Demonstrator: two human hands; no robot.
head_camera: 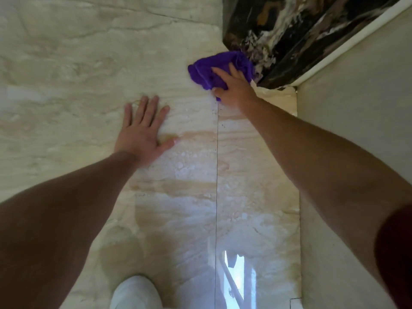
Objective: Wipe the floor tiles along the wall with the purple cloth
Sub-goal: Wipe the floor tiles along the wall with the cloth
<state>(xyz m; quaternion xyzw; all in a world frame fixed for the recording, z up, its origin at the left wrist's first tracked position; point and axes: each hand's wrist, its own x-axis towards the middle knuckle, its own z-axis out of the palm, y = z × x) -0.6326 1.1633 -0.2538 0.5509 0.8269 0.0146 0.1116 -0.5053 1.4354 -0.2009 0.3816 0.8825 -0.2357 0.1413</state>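
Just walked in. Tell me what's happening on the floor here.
A person is down over the beige floor tiles, wiping by hand. The right hand presses a bunched purple cloth onto the tile right at the foot of a dark marbled slab, near the cream wall. The left hand lies flat on the tile, fingers spread, as a prop. The tile nearer the person shines, possibly wet.

Dark veined marble slab [289,34], white trim strip [347,44], white shoe [136,293]

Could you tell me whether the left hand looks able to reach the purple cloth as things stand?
Probably yes: the left hand lies flat on bare tile, nothing between it and the purple cloth under the right hand.
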